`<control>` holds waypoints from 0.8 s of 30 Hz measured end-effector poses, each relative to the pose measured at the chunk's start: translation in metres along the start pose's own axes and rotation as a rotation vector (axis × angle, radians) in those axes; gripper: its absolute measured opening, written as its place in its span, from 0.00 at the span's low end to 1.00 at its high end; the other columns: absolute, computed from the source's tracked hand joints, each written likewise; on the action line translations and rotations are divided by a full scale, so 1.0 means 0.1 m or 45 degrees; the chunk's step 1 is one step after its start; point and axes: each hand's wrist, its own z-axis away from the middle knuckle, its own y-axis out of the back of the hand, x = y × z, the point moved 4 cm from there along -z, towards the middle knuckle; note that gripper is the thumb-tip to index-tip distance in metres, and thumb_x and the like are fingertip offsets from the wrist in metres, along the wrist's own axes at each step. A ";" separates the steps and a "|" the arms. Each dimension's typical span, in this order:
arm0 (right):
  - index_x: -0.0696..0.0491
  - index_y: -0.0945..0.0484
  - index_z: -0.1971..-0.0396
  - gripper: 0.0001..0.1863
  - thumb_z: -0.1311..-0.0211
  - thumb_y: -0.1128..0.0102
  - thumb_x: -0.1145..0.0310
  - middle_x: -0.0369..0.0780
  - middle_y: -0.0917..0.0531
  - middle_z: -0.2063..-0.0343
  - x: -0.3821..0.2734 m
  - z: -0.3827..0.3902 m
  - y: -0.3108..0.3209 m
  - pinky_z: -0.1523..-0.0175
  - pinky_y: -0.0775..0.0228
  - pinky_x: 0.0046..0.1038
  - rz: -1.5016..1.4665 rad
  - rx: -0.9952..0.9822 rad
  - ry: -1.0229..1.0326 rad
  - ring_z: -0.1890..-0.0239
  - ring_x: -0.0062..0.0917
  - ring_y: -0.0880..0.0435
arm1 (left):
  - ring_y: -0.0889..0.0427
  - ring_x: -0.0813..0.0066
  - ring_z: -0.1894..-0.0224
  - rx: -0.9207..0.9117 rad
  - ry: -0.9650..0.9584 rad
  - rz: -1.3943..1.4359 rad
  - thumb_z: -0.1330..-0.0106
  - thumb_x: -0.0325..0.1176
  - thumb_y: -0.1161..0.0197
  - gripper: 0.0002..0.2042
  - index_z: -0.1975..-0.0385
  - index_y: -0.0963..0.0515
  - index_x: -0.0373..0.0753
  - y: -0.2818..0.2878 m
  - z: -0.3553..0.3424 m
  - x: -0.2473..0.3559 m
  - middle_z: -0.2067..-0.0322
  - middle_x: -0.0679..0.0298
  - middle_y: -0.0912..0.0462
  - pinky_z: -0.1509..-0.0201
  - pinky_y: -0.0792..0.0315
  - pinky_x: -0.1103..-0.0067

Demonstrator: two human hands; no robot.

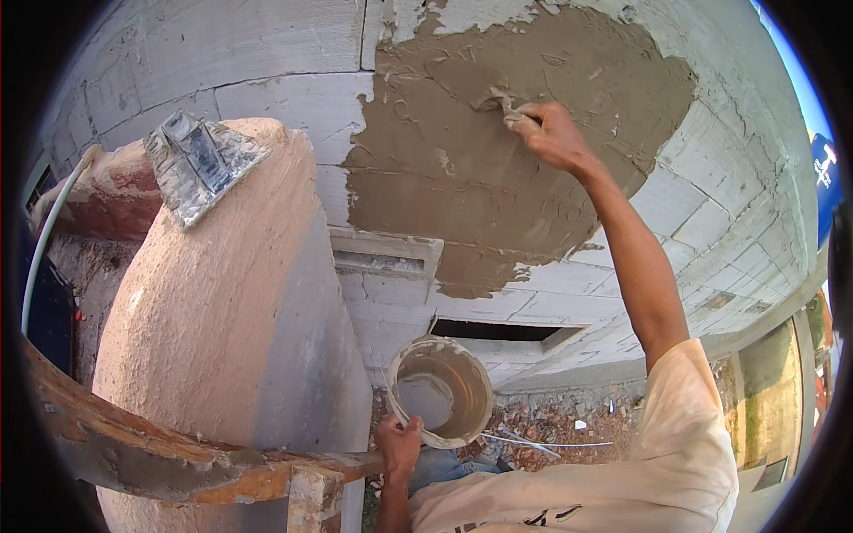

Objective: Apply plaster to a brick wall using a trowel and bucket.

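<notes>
Head view showed the right hand (pixel 544 135) closed around the handle of a trowel (pixel 500 98), smeared with plaster, at the upper centre of the frame. The trowel pointed from the grip toward the upper left, its long axis slanting, and its blade was over the wet plaster patch (pixel 444 178); how firmly it pressed, I could not tell. The bucket (pixel 473 384) was well apart from it, at the lower centre, with grey paste (pixel 425 401) in the bottom. The left hand (pixel 397 446) was much nearer to the bucket and grasped its rim at the lower left side.

The patch was brown, ridged and uneven, and it covered part of a pale block wall (pixel 293 102). To its left, a plastering float (pixel 200 164) lay on a rounded, pinkish structure (pixel 213 302). A wooden beam (pixel 151 457) crossed the lower left of the frame, and a dark opening (pixel 493 330) was just above the bucket.
</notes>
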 end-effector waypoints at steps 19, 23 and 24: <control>0.62 0.16 0.64 0.17 0.41 0.40 0.62 0.58 0.16 0.73 0.32 0.68 -0.83 0.58 0.25 0.45 0.150 -0.277 -0.059 0.70 0.46 0.17 | 0.20 0.79 0.73 -0.022 0.057 0.004 0.37 0.25 0.31 0.06 0.65 0.15 0.28 -0.01 0.00 0.11 0.75 0.62 0.14 0.67 0.25 0.75; 0.60 0.18 0.67 0.16 0.30 0.38 0.60 0.40 0.19 0.78 0.23 0.32 0.19 0.64 0.27 0.35 -0.445 0.123 -0.429 0.72 0.28 0.20 | 0.20 0.80 0.74 -0.013 0.081 -0.011 0.37 0.24 0.31 0.06 0.65 0.14 0.28 -0.01 -0.04 0.04 0.76 0.63 0.14 0.69 0.26 0.76; 0.60 0.18 0.67 0.16 0.30 0.38 0.60 0.40 0.19 0.78 0.23 0.38 0.19 0.64 0.27 0.35 -0.443 0.122 -0.444 0.72 0.28 0.20 | 0.20 0.79 0.75 -0.013 0.047 0.020 0.37 0.24 0.31 0.06 0.65 0.15 0.28 -0.01 -0.06 0.02 0.76 0.63 0.15 0.70 0.26 0.76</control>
